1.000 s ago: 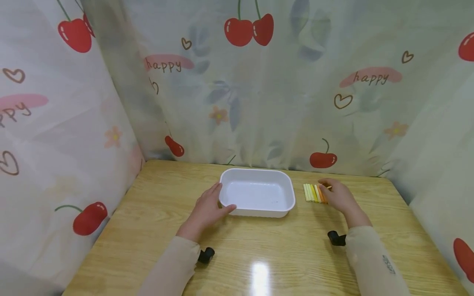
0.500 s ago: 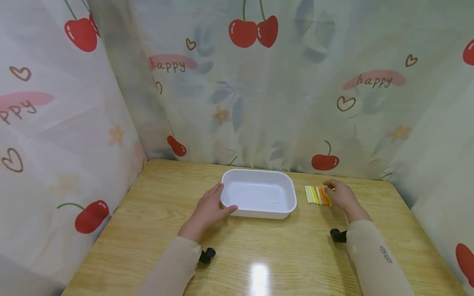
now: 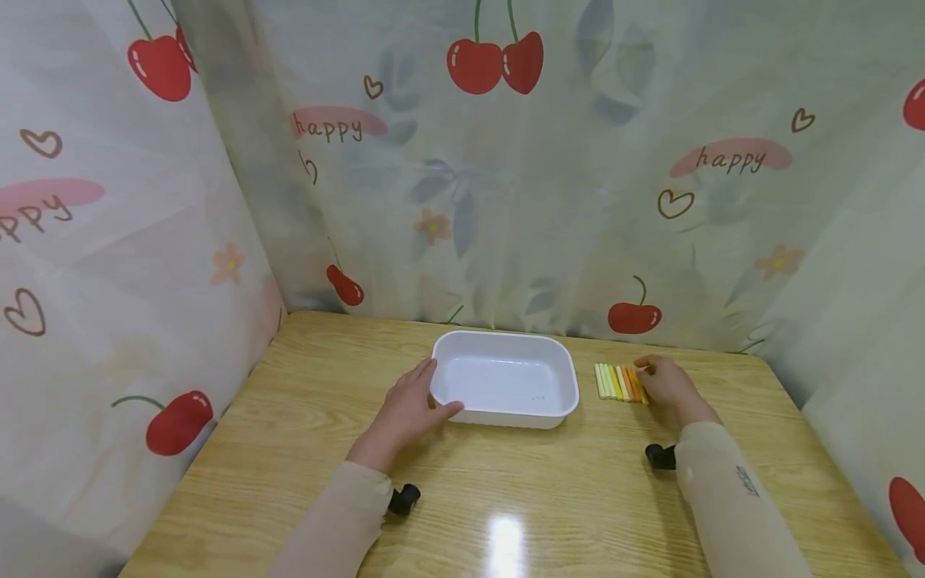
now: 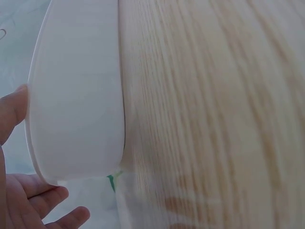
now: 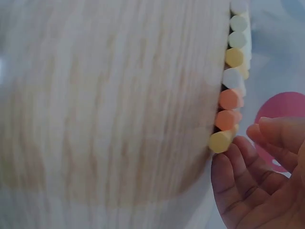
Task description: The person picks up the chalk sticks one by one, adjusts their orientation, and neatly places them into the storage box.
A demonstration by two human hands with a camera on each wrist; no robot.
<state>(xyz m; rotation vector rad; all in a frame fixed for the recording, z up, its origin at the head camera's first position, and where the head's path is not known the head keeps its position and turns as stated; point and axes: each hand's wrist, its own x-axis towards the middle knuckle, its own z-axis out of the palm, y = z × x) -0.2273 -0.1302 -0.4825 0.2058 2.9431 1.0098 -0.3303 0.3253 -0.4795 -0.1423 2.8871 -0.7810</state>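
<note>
A white rectangular plastic basin (image 3: 506,413) stands at the back middle of the table. My left hand (image 3: 412,405) rests at its left front corner, thumb on the front rim and fingers along the left end. In the left wrist view, the thumb (image 4: 14,107) touches the rim and the other fingers spread below the corner. To the basin's right lies a row of several chalk sticks (image 3: 614,383), white, yellow and orange. My right hand (image 3: 668,381) is at the row's right end. Its fingers touch the end yellow chalk (image 5: 220,142) from the side; the thumb stays apart.
The wooden table (image 3: 448,498) runs back to a patterned curtain (image 3: 506,201), which also hangs on both sides. Black camera mounts (image 3: 403,499) stick out from both wrists over the tabletop.
My right hand has drawn slightly right and toward me along the chalk row, uncovering more of the orange and yellow sticks. The left hand stays at the basin. The head view shifted slightly.
</note>
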